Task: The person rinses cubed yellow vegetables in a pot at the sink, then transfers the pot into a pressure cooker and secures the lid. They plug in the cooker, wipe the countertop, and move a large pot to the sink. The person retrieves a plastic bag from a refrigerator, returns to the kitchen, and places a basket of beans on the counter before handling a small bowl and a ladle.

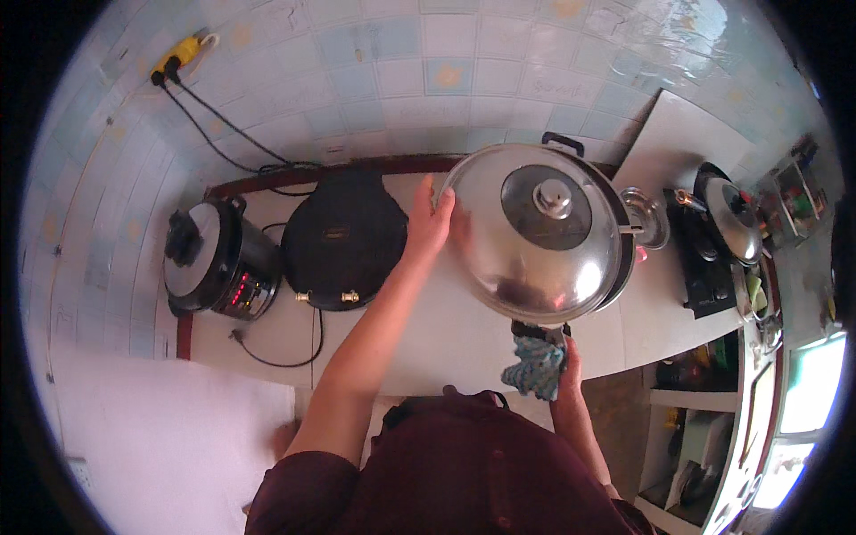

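Note:
A large wok [627, 267] with a dark inner rim is in front of me, above the pale countertop. Its domed steel lid [481, 267] sits off to the left, so a crescent of the wok shows on the right. The lid has a dark glass window and a steel knob. My left hand [429, 217] is at the lid's left rim, thumb apart from the fingers; whether it grips is unclear. Below the wok, my right hand [568, 371] holds a blue-grey knitted cloth [535, 368] against the wok's near handle [528, 330], its fingers mostly hidden.
Left of the wok lies a closed black round electric griddle [344, 247]. An electric pressure cooker [227, 261] with a lit display stands further left. A steel bowl [645, 217] and a black stove [702, 261] bearing a lidded pan [734, 217] are at right. Power cords trail behind.

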`<state>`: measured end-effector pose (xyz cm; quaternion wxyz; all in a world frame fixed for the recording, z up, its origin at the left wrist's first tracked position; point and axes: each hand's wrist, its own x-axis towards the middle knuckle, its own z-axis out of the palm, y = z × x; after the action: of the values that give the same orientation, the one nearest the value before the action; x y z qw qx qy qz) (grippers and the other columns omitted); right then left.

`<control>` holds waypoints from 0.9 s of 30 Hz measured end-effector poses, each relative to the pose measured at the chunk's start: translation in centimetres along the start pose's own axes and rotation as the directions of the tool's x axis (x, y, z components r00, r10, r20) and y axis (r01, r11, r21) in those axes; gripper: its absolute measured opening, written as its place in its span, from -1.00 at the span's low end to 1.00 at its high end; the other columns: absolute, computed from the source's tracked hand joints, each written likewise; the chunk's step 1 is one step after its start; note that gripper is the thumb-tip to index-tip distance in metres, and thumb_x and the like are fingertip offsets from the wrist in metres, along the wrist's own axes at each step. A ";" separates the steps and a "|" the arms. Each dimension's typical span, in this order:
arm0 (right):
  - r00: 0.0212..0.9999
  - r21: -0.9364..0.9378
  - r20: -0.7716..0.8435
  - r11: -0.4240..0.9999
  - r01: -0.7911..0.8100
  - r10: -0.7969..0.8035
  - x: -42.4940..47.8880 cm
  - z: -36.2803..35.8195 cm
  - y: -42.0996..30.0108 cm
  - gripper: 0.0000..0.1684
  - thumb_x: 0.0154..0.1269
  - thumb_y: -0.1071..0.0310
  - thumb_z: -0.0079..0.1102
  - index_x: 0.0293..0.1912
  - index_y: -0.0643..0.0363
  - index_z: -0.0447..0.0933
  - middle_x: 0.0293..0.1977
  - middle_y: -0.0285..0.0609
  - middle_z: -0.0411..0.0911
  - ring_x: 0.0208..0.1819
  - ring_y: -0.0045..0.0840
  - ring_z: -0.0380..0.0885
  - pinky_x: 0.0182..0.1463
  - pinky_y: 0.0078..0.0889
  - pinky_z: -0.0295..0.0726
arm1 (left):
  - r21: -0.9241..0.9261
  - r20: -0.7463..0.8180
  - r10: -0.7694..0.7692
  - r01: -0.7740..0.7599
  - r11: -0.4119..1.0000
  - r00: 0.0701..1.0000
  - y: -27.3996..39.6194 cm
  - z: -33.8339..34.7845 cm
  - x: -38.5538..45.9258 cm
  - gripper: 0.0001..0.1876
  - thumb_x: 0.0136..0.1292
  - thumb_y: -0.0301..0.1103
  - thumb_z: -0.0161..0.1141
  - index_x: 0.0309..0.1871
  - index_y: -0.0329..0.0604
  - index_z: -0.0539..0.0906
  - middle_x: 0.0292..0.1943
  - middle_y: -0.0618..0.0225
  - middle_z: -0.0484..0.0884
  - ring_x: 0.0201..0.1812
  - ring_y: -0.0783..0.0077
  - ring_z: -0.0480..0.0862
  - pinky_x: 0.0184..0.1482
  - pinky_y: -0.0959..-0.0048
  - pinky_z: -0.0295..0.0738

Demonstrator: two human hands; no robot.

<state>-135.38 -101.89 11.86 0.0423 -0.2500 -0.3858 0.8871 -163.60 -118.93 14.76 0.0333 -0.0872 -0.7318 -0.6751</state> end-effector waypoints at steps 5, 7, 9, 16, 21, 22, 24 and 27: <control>0.963 0.005 -0.253 0.995 0.102 -0.098 -1.1 -2.8 0.5 -0.39 0.23 -0.11 -0.22 -0.07 0.25 0.43 -0.24 -0.06 0.53 -0.22 -0.28 0.50 -0.13 -0.23 0.51 | 0.030 0.143 0.026 -0.030 0.999 0.989 1.8 1.3 -0.7 -0.44 0.23 -0.06 0.03 0.14 -0.34 0.32 0.00 0.00 0.46 0.06 0.18 0.45 0.11 0.34 0.27; 0.960 0.027 -0.246 0.990 0.142 -0.131 -1.7 -2.7 0.7 -0.43 0.25 -0.07 -0.24 -0.08 0.24 0.42 -0.28 -0.09 0.53 -0.28 -0.33 0.51 -0.18 -0.28 0.52 | 0.066 0.131 0.086 -0.095 0.993 0.988 0.6 2.1 -2.0 -0.48 0.24 -0.07 0.03 0.11 -0.31 0.35 -0.02 0.04 0.47 0.04 0.20 0.45 0.09 0.34 0.28; 0.956 0.037 -0.245 0.983 0.178 -0.164 -2.4 -2.3 0.6 -0.48 0.27 -0.04 -0.25 -0.10 0.22 0.41 -0.32 -0.12 0.53 -0.33 -0.37 0.53 -0.24 -0.33 0.54 | -0.038 0.137 0.116 -0.112 0.993 0.984 1.2 2.2 -2.8 -0.54 0.25 -0.15 0.02 0.10 -0.29 0.37 -0.04 0.07 0.47 0.00 0.23 0.46 0.06 0.36 0.30; 0.923 0.041 -0.334 0.975 0.218 -0.192 -3.0 -1.4 0.3 -0.48 0.27 -0.04 -0.26 -0.10 0.19 0.42 -0.28 -0.12 0.52 -0.29 -0.36 0.51 -0.21 -0.30 0.53 | 0.006 0.053 -0.109 0.109 0.994 0.993 -7.8 -0.5 -0.1 -0.78 0.21 -0.38 0.01 -0.12 -0.23 0.53 -0.20 0.28 0.54 -0.17 0.42 0.53 -0.11 0.49 0.38; 0.916 0.043 -0.328 0.965 0.260 -0.232 -2.6 -0.4 0.4 -0.46 0.27 -0.05 -0.26 -0.05 0.19 0.42 -0.21 -0.11 0.51 -0.21 -0.33 0.50 -0.12 -0.26 0.50 | 0.346 0.172 0.196 -0.246 0.906 0.965 -14.0 0.8 -3.3 -0.79 0.01 -0.55 0.02 -0.24 -0.22 0.55 -0.29 0.10 0.56 -0.15 0.10 0.53 -0.09 0.25 0.43; 0.934 0.048 -0.284 0.970 0.239 -0.216 -2.7 -1.1 0.3 -0.45 0.28 -0.05 -0.26 -0.04 0.20 0.41 -0.18 -0.11 0.50 -0.19 -0.33 0.49 -0.09 -0.25 0.50 | 0.420 0.278 0.198 -0.304 0.855 0.940 -14.7 1.2 -2.9 -0.80 0.00 -0.55 0.03 -0.26 -0.21 0.55 -0.29 0.10 0.56 -0.14 0.11 0.53 -0.09 0.25 0.43; 0.950 0.042 -0.247 0.978 0.206 -0.189 -2.6 -2.0 0.4 -0.44 0.28 -0.06 -0.26 -0.02 0.20 0.40 -0.15 -0.12 0.50 -0.16 -0.34 0.48 -0.07 -0.25 0.49 | 0.485 0.415 0.075 -0.290 0.825 0.907 -15.6 2.0 -2.7 -0.79 -0.03 -0.52 0.05 -0.27 -0.19 0.56 -0.28 0.10 0.57 -0.13 0.12 0.53 -0.09 0.25 0.43; 0.936 0.063 -0.293 0.973 0.220 -0.193 -2.9 -2.9 0.5 -0.47 0.28 -0.04 -0.22 -0.01 0.20 0.39 -0.14 -0.12 0.49 -0.15 -0.35 0.48 -0.06 -0.27 0.50 | 0.557 0.596 -0.182 -0.239 0.796 0.782 -8.7 1.8 -1.7 -0.74 0.00 -0.39 0.07 -0.19 -0.16 0.57 -0.22 0.09 0.57 -0.08 0.12 0.52 -0.07 0.26 0.43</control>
<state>-131.38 -101.11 11.01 0.2023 -0.3309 -0.3574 0.8496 -163.27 -117.97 5.79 -0.1729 -0.3011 -0.8752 -0.3368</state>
